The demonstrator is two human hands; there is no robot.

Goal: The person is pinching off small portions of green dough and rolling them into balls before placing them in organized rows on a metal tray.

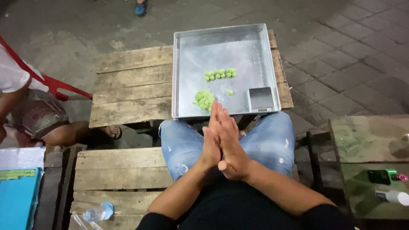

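Observation:
My left hand (210, 149) and my right hand (230, 138) are pressed flat together, palm against palm, fingers straight and pointing away from me. They hover over my knees in blue jeans, just at the near edge of a square metal tray (175, 72). Whatever lies between the palms is hidden. In the tray lies a lump of green dough (204, 99), a single small green ball (230, 92) and a short cluster of several green balls (219, 74). A small grey scale (260, 98) sits in the tray's near right corner.
The tray rests on a rough wooden plank table (132, 85). Another person sits at the left (38, 119) by a red chair (59, 87). A blue box (17, 196) and a plastic bottle (100, 211) lie at lower left. A side table (370, 140) stands right.

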